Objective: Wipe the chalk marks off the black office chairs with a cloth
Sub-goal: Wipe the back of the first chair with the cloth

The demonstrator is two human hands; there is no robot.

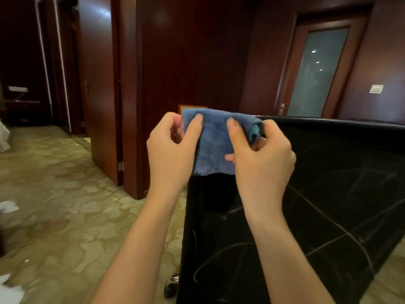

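The left hand (173, 148) and the right hand (260, 152) are both pinching a folded blue cloth (215, 141), thumbs pressing on the face toward the camera and fingers curling behind, so each hand is grasping the cloth. It is being held up in the air, just above the top-left corner of the black chair (328, 194), not yet touching the leather.

The cloth is looking soft, fluffy and light, a microfibre sort that is likely bending wherever it is not supported; its lower edge is hanging loose between the wrists. Judging by this, it will be handling best folded into a thick pad and taken flat under the palm, rather than by an edge, so that pressure is spreading evenly.

The chair surface is looking smooth and slightly glossy, probably firm under the hand, and pale chalk marks (324, 220) are crossing it in long lines and curves down toward its lower edge. Around it, the room is showing dark red wood panelling, a frosted glass door (317, 71) and a patterned yellowish floor (65, 194).
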